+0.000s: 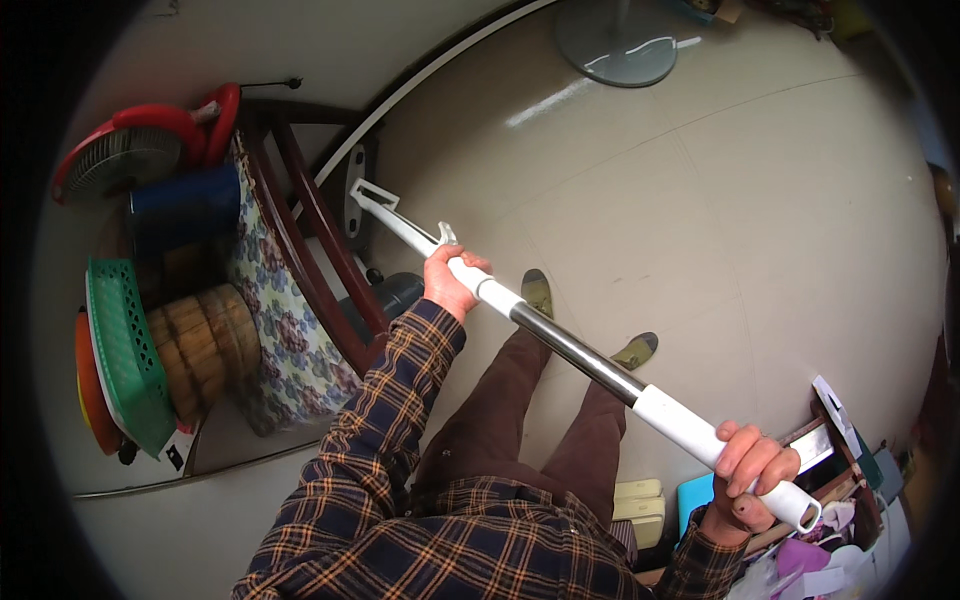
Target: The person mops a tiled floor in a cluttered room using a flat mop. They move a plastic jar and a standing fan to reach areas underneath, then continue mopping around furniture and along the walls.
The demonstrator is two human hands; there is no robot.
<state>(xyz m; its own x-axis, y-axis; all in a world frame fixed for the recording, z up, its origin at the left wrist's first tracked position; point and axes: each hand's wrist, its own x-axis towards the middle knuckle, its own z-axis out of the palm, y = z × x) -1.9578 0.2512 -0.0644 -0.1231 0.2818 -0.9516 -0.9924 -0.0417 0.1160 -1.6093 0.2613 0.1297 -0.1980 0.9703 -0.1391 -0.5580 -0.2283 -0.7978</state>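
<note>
A white plastic and metal telescopic pole [577, 351] crosses in front of my body from upper left to lower right. Its far end bears an open rectangular frame and a small white clip. My left hand [454, 281] is closed around the white collar near that end. Toward the other end, my right hand [756, 476] grips the white handle, just short of its hanging loop. Bare shiny metal tube shows between the two white sections. The pole passes above my legs and the tiled floor [645, 247].
At left, a wooden chair [304, 225] stands by a floral-covered surface [277, 322], a red fan [124, 150], a green plastic basket [131, 360] and a wooden barrel-like container [206, 349]. A round grey base [622, 52] rests on the floor ahead. An open drawer [817, 487] holding cloths is at lower right.
</note>
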